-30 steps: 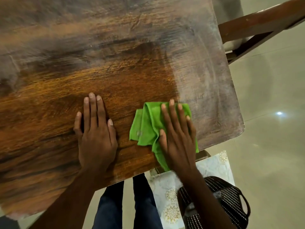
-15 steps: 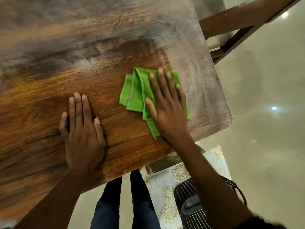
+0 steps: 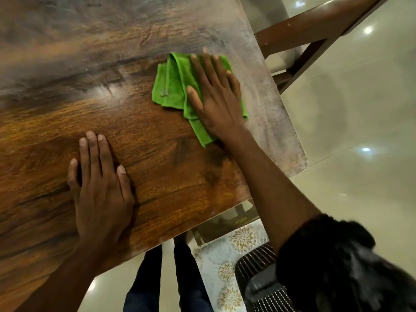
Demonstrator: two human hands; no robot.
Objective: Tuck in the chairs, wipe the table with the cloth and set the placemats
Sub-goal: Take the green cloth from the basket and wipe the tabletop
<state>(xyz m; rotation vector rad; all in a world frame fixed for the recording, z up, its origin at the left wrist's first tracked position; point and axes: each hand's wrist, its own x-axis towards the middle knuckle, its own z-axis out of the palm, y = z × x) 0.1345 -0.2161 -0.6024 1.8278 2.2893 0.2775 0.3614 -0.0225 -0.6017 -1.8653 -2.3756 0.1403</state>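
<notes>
Two hands lie flat on the wooden table point(image 3: 56, 97), fingers straight on both. Her or his right hand point(image 3: 216, 97) presses down on the folded green cloth point(image 3: 173, 86), which sits toward the table's far right side, near its pale, hazy edge; green shows out past the thumb side and behind the wrist. Left hand point(image 3: 101, 190) rests palm down on bare wood, nearer the front edge, well apart from the cloth and holding nothing. A brown chair point(image 3: 315, 28) stands just beyond the right edge, and a patterned placemat point(image 3: 225, 262) lies below the table's front corner beside the person's legs
</notes>
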